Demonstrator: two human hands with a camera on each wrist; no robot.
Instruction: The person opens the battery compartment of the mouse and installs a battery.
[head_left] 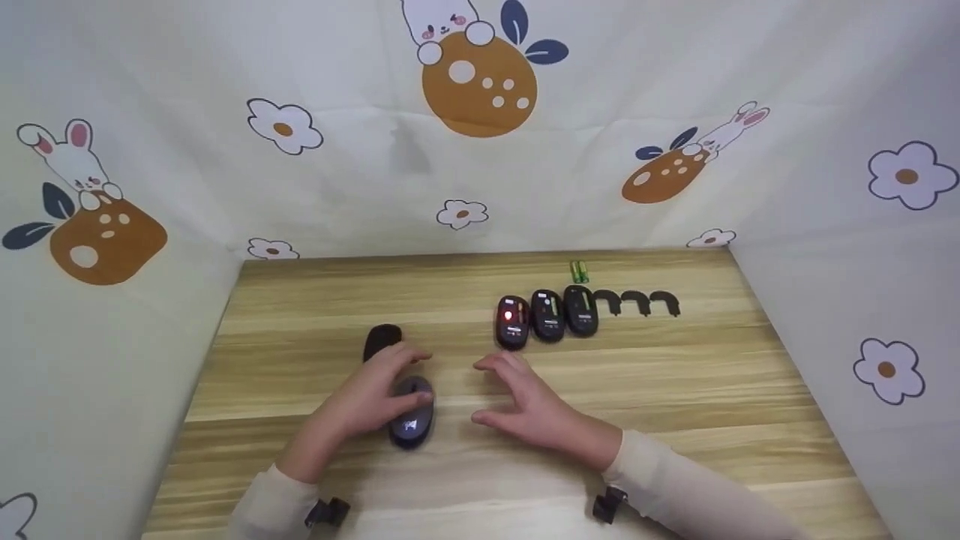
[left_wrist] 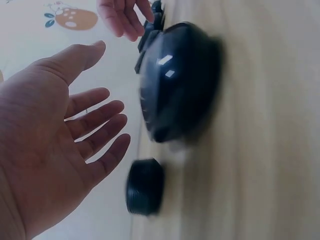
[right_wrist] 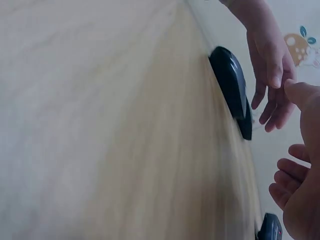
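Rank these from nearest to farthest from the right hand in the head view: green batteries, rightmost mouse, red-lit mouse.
From the right hand:
1. Red-lit mouse: just ahead, left end of its row.
2. Rightmost mouse: right end of that row.
3. Green batteries: beyond that rightmost one, farthest back.

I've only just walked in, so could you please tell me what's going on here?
A person's left hand hovers over a grey mouse, near a partly hidden black thing; the right hand is opposite. Both are open, holding nothing. Farther away, three dark mice lie underside up in a row, the leftmost showing a red light. Three dark curved pieces lie right of the row, and two green batteries behind it.
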